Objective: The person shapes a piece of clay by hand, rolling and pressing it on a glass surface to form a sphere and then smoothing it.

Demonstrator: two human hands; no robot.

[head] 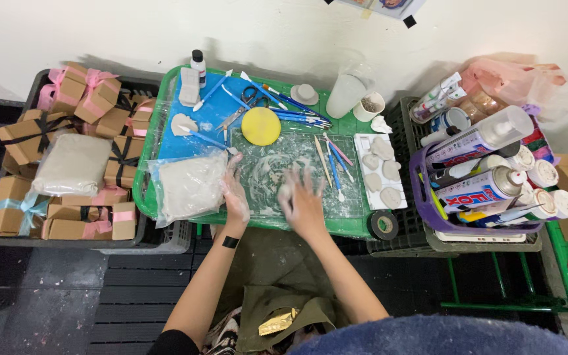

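Green tray (165, 98) crowded: clay bag (189, 186) beside left hand (236, 197), tools (333, 164) beyond right hand (302, 204).

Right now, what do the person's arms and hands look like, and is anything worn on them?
Both forearms are bare, no sleeves. The left hand wears a thin clear plastic glove, with a black band round that wrist. The right hand shows no band; it is blurred.

1. 2 hands: left hand (236, 197), right hand (304, 205).
2. 1 yellow disc (261, 126).
3. 1 tape roll (383, 225).
4. 2 bags of clay: bag on tray (189, 186), bag on boxes (71, 164).
5. 1 small bottle (198, 66).
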